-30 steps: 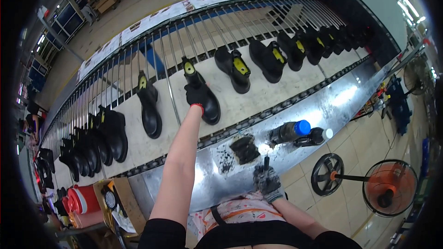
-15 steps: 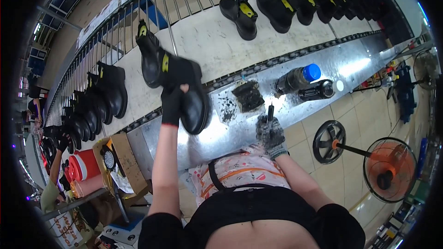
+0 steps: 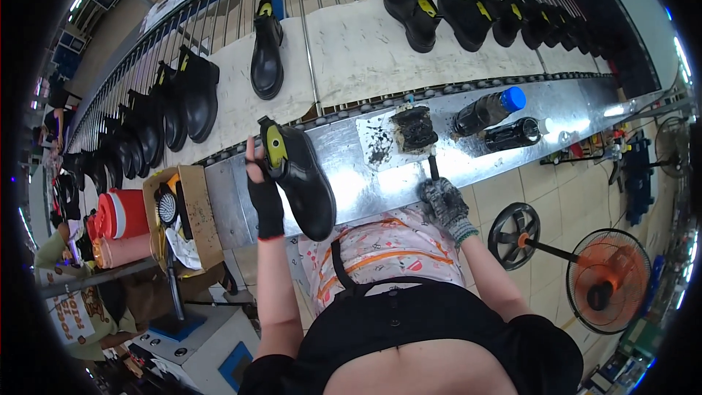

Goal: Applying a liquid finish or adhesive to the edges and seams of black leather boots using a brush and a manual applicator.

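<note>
My left hand [image 3: 265, 208], in a black glove with bare fingertips, grips a black boot [image 3: 306, 189] by its upper. The boot hangs toe toward me above the metal ledge, its yellow lining showing. My right hand [image 3: 444, 208], in a grey knit glove, is closed round a slim black tool [image 3: 433, 168]; its exact kind I cannot make out. Just beyond the tool lies a black-stained pad [image 3: 414, 130] on a white sheet [image 3: 374, 145] with black smears. To its right, a dark bottle with a blue cap [image 3: 479, 114] and another with a white cap [image 3: 512, 134] lie tilted.
Across the ledge [image 3: 395, 183] runs a pale conveyor [image 3: 344, 51] with a chain along its edge. A single boot [image 3: 268, 55] and rows of boots stand on it. A cardboard box [image 3: 199, 212] and red jug [image 3: 126, 213] are left, beside another person's sleeve; a fan [image 3: 608, 281] stands right.
The boot in my left hand has come off the conveyor toward me, over the ledge. My right hand still holds the tool. The view has shifted, and the boots on the conveyor appear further right.
</note>
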The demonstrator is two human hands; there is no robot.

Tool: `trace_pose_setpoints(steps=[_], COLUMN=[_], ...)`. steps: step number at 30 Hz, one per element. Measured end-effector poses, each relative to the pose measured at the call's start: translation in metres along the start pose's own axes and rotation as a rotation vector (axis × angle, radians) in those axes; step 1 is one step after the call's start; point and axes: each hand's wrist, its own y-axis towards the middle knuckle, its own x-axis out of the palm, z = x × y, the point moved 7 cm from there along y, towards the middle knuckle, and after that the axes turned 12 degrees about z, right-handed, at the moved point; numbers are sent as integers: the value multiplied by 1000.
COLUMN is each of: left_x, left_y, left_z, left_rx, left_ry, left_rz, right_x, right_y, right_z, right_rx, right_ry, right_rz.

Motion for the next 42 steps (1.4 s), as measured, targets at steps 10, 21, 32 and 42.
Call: trace_pose_setpoints(steps=[10,21,32,42], left_x=[33,73,103,112], left_y=[91,10,-28,-35], left_z=[-32,87,106,105], left_rx=[-282,316,377,294], left_ry=[67,-415,-190,-177], left_rz=[-465,-629,-939,-915], right_x=[-14,17,64,116], right_y=[1,-33,-90,-127], right_z=[-66,-62,-179,-245], right_rx=[-372,-147,-224,-1205], right_ry=[-707,188,-9,-1096], right_rz=[151,72,-390,-387])
